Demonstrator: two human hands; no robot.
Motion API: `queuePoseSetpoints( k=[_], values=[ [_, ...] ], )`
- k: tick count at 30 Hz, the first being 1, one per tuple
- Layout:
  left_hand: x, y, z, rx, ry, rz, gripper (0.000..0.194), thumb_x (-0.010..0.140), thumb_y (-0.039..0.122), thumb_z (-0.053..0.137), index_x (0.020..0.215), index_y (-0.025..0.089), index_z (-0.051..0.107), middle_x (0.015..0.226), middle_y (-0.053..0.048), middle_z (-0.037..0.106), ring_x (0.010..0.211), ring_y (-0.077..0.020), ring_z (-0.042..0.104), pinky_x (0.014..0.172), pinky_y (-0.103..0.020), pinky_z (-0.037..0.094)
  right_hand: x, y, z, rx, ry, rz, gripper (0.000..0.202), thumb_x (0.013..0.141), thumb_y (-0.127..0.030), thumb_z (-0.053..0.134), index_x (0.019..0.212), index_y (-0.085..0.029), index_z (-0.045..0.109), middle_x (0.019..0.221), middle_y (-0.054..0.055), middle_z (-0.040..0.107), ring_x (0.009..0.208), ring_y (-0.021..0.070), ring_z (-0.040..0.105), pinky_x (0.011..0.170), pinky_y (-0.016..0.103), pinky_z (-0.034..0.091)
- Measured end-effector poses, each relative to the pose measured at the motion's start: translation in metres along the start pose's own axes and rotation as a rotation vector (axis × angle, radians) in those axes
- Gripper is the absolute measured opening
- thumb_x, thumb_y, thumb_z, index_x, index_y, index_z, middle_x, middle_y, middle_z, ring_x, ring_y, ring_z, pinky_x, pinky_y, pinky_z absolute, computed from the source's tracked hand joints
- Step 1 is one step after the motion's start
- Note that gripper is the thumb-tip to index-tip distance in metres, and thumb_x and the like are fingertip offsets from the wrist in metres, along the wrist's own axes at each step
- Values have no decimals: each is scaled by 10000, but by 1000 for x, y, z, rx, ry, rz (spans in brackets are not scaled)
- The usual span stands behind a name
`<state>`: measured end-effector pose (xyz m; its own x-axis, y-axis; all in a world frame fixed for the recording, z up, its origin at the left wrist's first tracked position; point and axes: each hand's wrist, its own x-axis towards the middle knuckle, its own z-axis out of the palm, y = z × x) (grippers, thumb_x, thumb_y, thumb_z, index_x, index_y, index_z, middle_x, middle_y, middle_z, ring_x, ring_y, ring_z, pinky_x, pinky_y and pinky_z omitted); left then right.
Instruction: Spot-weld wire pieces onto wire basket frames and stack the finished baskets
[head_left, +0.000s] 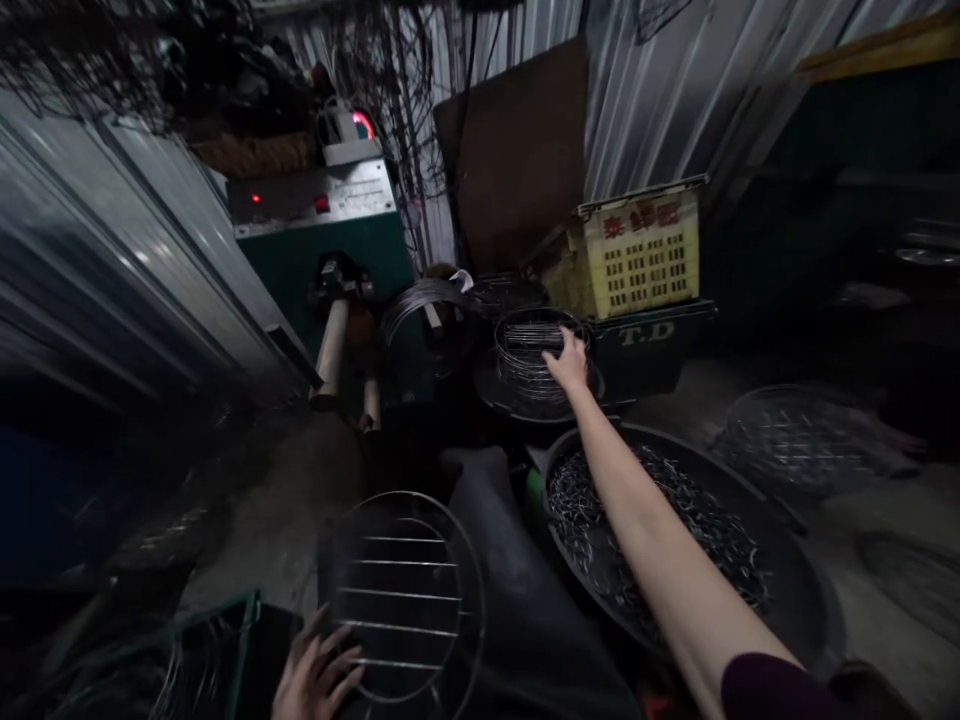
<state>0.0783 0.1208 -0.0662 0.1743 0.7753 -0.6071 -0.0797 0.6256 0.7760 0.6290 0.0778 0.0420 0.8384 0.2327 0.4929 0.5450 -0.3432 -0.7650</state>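
My right hand [568,362] reaches forward to the rim of a stack of round wire racks [529,372]; its thumb and fingers are apart, and contact with the stack is unclear. Near my lap lies a single round wire rack [405,595], two rings joined by parallel bars. Beside its lower left edge, my left hand [313,672] has its fingers spread; the dim light hides whether they touch the ring. Beneath my right forearm, a wide dark basin [787,600] holds many small bent metal pieces [694,530].
A green machine [322,250] with red lights and projecting rods [330,355] stands at the left. Coiled wire [427,300] lies beside it. A yellow crate [645,255] rests on a dark bin [649,355]. More wire racks [806,430] lie on the right floor; a green-rimmed crate [247,640] stands lower left.
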Motion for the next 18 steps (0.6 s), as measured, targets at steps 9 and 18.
queuePoseSetpoints(
  k=[9,18],
  values=[
    [-17,-77,18,-116,-350,-123,705,830,444,581,1404,246,222,986,-105,654,743,-204,685,674,-343,557,-266,2,-10,305,-771,-22,417,844,-467,517,1170,-221,601,1169,65,626,1040,193,591,914,343,465],
    [-18,-54,-5,248,-554,132,778,788,761,295,1437,454,-5,1524,-145,194,756,-171,674,745,-432,552,-338,-3,-32,335,-598,314,620,892,-634,284,980,-150,661,497,-42,458,510,129,477,584,265,422]
  ],
)
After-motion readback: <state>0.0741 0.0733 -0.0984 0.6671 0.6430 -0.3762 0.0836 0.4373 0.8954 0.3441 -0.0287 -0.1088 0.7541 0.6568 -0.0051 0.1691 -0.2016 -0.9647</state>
